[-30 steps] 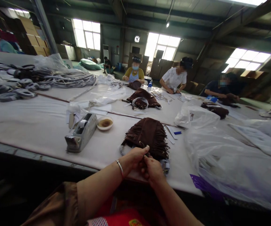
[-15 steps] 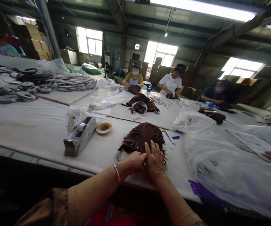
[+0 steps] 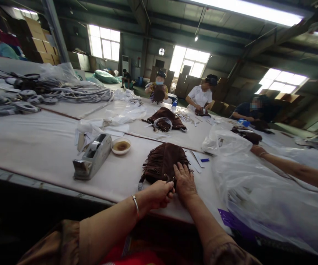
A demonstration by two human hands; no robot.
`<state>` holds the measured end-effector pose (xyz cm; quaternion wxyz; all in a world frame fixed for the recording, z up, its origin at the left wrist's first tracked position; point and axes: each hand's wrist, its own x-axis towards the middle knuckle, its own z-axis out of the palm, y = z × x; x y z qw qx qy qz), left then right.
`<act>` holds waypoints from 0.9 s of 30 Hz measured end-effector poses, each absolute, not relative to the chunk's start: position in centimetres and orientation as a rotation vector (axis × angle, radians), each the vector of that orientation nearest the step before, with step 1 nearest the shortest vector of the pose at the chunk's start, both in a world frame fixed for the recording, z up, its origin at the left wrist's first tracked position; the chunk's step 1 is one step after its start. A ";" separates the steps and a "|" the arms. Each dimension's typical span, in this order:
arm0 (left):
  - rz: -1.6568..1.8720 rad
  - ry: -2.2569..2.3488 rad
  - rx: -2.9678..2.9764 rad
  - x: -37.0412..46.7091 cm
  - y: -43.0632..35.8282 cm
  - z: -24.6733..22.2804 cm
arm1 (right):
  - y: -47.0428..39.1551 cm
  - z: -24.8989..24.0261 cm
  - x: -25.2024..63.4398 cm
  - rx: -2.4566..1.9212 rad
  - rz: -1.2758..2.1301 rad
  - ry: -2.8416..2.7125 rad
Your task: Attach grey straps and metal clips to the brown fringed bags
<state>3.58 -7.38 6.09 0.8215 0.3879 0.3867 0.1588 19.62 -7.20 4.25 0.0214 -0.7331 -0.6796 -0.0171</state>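
A dark brown fringed bag [image 3: 166,158] lies on the white-covered table [image 3: 51,147] in front of me. My left hand [image 3: 160,193], with a silver bangle on its wrist, is closed round a dark cord at the bag's near edge. Flat on the bag's lower right side rests my right hand [image 3: 185,180], its fingers stretched out. To the left stand a grey tape dispenser [image 3: 92,156] and a small white dish [image 3: 120,146] with a brown stain. White paper strips and a blue piece [image 3: 204,160] lie right of the bag.
More brown bags [image 3: 166,119] lie further back. Clear plastic bags [image 3: 258,195] cover the right side, where another person's arm [image 3: 294,165] reaches in. Coiled grey cords [image 3: 84,92] are piled at the back left. Several people work across the table.
The other person's arm at the right reaches further in over the plastic. Across the table a person has lifted a brown bag. My left hand has shifted slightly down, baring the cord.
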 end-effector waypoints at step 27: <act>0.284 0.754 0.644 3.0 -7.4 4.7 | -14.3 3.2 12.7 -1.121 1.496 -0.468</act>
